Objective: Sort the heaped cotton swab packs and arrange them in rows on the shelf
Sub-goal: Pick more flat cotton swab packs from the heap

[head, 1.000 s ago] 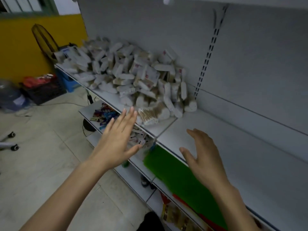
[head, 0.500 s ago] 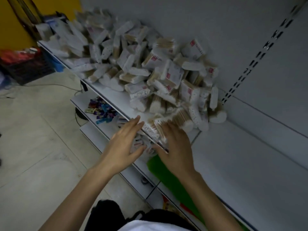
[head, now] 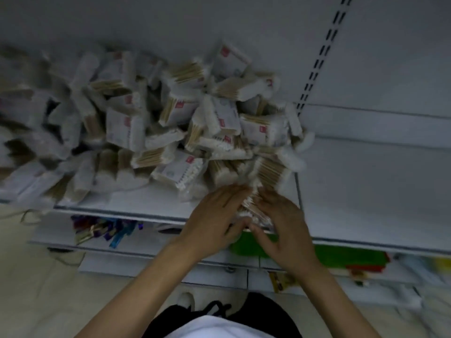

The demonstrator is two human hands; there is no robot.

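A big heap of cotton swab packs (head: 170, 123), clear bags with wooden sticks and white tips, covers the left half of the white shelf (head: 366, 191). At the heap's near right corner one cotton swab pack (head: 252, 203) lies at the shelf's front edge. My left hand (head: 214, 220) and my right hand (head: 285, 225) meet on it. Fingers lie over its top and both thumbs reach under its near edge, so they hold it between them. The frame is blurred.
The shelf board runs on to the right of the heap, past a slotted upright (head: 319, 54) in the back panel. Lower shelves hold small colourful items (head: 105, 228) and a green sheet (head: 341, 257). Pale floor (head: 36, 276) lies at the left.
Both hands have moved from the air in front of the shelf onto the nearest pack at the heap's corner. The view has swung down and closer to the heap.
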